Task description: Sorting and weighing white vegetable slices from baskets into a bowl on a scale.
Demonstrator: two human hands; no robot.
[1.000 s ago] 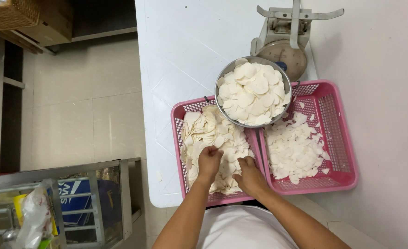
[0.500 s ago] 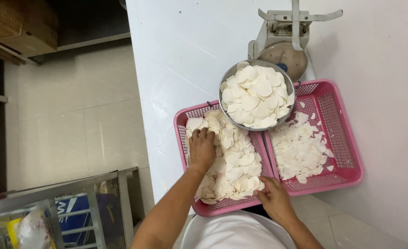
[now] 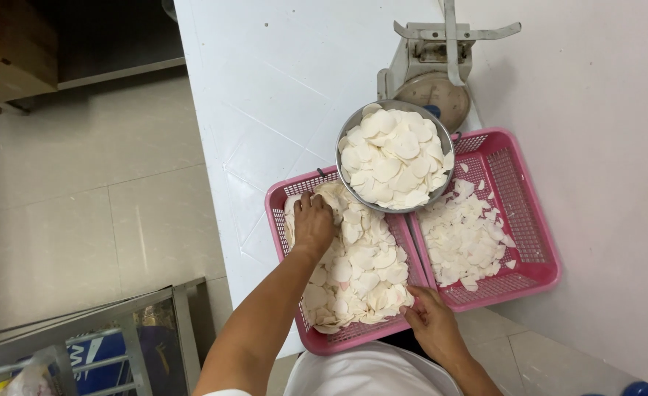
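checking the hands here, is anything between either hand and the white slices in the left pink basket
Nothing visible. The left hand lies flat on the white slices at the far end of the left pink basket, and the right hand touches the pile's near edge. The metal bowl sits beyond both.

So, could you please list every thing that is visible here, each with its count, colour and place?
baskets: two, pink plastic mesh, side by side at the table's near edge.
slices: many, pale white, thin; heaped in the left basket, a thinner layer in the right one, a pile in the bowl.
bowl: one, metal, round, resting over the far rims of both baskets.
slicing machine: one, grey metal, on the table behind the bowl.
table: one, white.
floor: pale tiles, left of the table.
metal rack: one, bottom left.
left hand: on the slices at the left basket's far end.
right hand: at the left basket's near right corner, touching slices.
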